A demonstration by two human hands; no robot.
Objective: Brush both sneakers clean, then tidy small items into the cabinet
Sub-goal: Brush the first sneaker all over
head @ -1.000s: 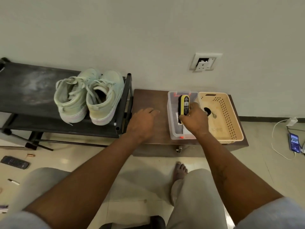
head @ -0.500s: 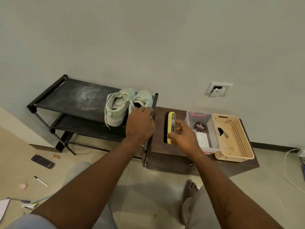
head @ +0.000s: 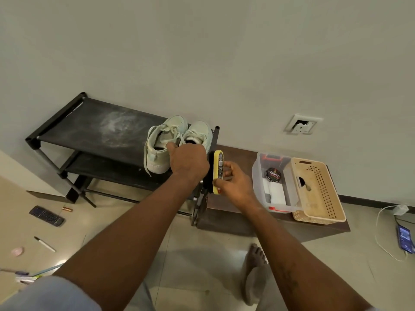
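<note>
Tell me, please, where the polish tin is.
Head view, right of centre: the polish tin lies inside the clear box on the cabinet, beside the beige basket.

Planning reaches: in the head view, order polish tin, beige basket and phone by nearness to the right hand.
1. Polish tin, inside the clear box.
2. Beige basket, right of that box.
3. Phone, on the floor, far right.

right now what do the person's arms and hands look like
Both forearms are bare. The left hand and right hand show no gloves, rings or watch. A light blue-grey sleeve covers the left upper arm; the right forearm bears a faint dark marking.
</note>
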